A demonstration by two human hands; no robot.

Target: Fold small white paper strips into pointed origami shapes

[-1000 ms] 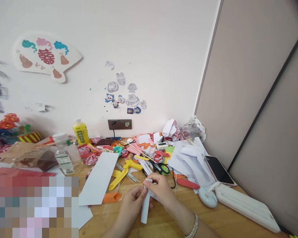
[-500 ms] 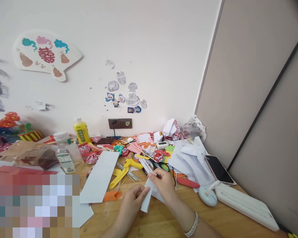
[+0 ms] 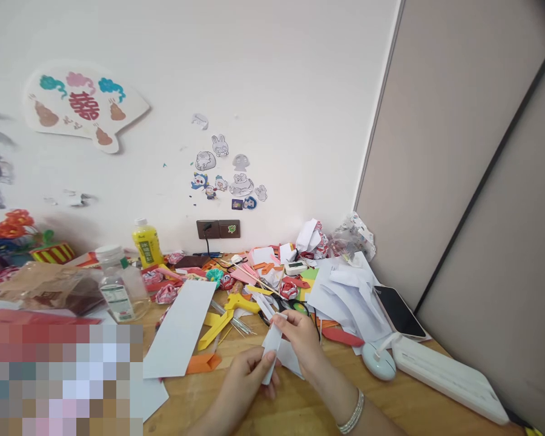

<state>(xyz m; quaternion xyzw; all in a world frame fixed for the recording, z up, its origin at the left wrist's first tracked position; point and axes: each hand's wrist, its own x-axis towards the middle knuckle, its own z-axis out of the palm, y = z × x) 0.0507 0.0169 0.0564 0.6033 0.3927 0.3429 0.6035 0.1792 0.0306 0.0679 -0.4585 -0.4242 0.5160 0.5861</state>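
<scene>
A narrow folded strip of white paper (image 3: pixel 272 346) is held between both hands above the front of the table. My left hand (image 3: pixel 249 372) grips its lower end, thumb on top and fingers underneath. My right hand (image 3: pixel 297 336) pinches the upper end between thumb and fingers. Behind the right hand another piece of white paper (image 3: pixel 290 357) shows, partly covered. Just beyond the hands lie a yellow glue gun (image 3: pixel 241 303) and black-handled scissors (image 3: pixel 295 304). A larger white paper sheet (image 3: pixel 181 330) lies to the left, beside an orange folded paper (image 3: pixel 203 363).
At the left stand a clear jar (image 3: pixel 118 290) and a yellow bottle (image 3: pixel 146 242). Paper scraps and wrapped sweets crowd the back. To the right are white sheets (image 3: pixel 345 297), a phone (image 3: pixel 400 310), a mouse (image 3: pixel 378 361) and a long white case (image 3: pixel 449 378).
My left hand has slid down the paper strip, and its fingers now reach under the lower end. The right hand keeps its pinch at the top. The view has shifted slightly.
</scene>
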